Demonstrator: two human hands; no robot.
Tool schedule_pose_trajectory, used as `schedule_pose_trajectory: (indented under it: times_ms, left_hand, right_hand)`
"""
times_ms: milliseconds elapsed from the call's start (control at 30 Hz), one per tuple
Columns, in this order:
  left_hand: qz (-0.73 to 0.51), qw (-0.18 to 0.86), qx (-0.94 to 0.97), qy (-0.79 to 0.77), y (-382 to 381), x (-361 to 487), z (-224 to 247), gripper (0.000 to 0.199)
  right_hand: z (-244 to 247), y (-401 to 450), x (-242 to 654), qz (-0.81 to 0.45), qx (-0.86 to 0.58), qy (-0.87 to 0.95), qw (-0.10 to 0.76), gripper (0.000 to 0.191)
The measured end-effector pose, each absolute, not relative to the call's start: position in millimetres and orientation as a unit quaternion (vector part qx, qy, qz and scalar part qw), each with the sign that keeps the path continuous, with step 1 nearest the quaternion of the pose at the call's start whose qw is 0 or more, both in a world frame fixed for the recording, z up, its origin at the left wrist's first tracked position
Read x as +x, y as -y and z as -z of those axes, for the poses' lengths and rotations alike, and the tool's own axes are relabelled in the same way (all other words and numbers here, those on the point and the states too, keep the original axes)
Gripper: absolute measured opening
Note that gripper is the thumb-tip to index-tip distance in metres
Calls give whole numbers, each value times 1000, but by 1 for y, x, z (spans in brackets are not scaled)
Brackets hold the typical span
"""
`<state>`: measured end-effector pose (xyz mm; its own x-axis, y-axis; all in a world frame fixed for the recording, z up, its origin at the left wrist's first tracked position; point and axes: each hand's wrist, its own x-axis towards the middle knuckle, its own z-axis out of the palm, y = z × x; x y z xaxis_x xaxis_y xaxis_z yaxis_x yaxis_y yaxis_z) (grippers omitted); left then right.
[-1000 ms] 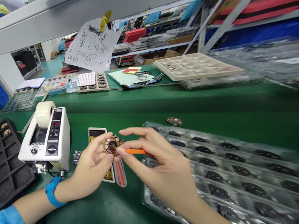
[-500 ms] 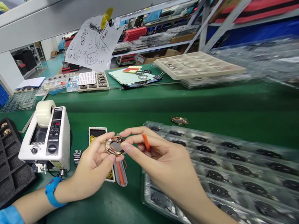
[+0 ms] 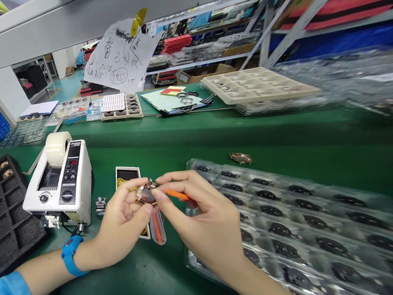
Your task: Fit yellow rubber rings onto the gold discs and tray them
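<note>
A round rose-gold watch case [image 3: 146,195] with a grey centre is tilted between both hands, above the bench. My left hand [image 3: 121,227] is closed around its left and lower edges. My right hand [image 3: 205,215] has its thumb and fingertips at the case's right side. Also held in my right hand is a slim orange tool [image 3: 178,195], running back between the fingers; its tip is hidden. Beneath the left hand lie a white box [image 3: 127,169] with yellow rings and a clear case with an orange strip [image 3: 158,229].
A white tape dispenser [image 3: 65,182] stands left, beside a black compartment tray [image 3: 20,218]. A tally counter [image 3: 100,206] is near it. Clear trays [image 3: 271,210] of dark parts spread across the right. Another rose-gold piece [image 3: 240,158] lies behind them. Beige trays [image 3: 260,84] sit on the shelf.
The watch case has tilted and shifted slightly left. My right hand has moved left with it, and the orange tool has swung from upright to nearly level, pointing toward the case.
</note>
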<state>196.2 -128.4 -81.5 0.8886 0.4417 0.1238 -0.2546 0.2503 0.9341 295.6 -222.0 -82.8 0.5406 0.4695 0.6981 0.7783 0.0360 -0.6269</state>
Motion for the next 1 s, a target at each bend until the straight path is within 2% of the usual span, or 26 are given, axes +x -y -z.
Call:
schedule_pose_trajectory:
  times_ms: [200,367,467,567,667,767,867,933,1000]
  left_hand:
    - [-253,770,568,-143,130,199,84,29]
    - [-257,775,556,-156,128,199,79,34]
    - [-255,781,547,-162,128,199,76,36]
    - [-257,776,549,-172,129,199,78,36]
    - [-257,761,570,-173,130,197,82,31]
    - [-228,717,638,-162,127,195,84,19]
    - [-177,619,750,-151,118,195,81,8]
    - [-192,566,788,-144,111,197,77,8]
    - [-231,564,779,-149,107,200,73,6]
  right_hand:
    - [91,216,291,236,-662,503,503,13]
    - [94,216,291,288,-666,488,485,14]
    - [92,216,292,227,-674,477,517,16]
    - [87,217,295,125,-680,482,538,5]
    - [81,218,298,44,-675,495,545,15]
    - [76,220,303,20,-674,515,529,21]
    - [76,223,307,67,-673,549,491,19]
    - [78,226,307,142,-657,574,468,12]
    - [80,228,304,237,-630,584,455,9]
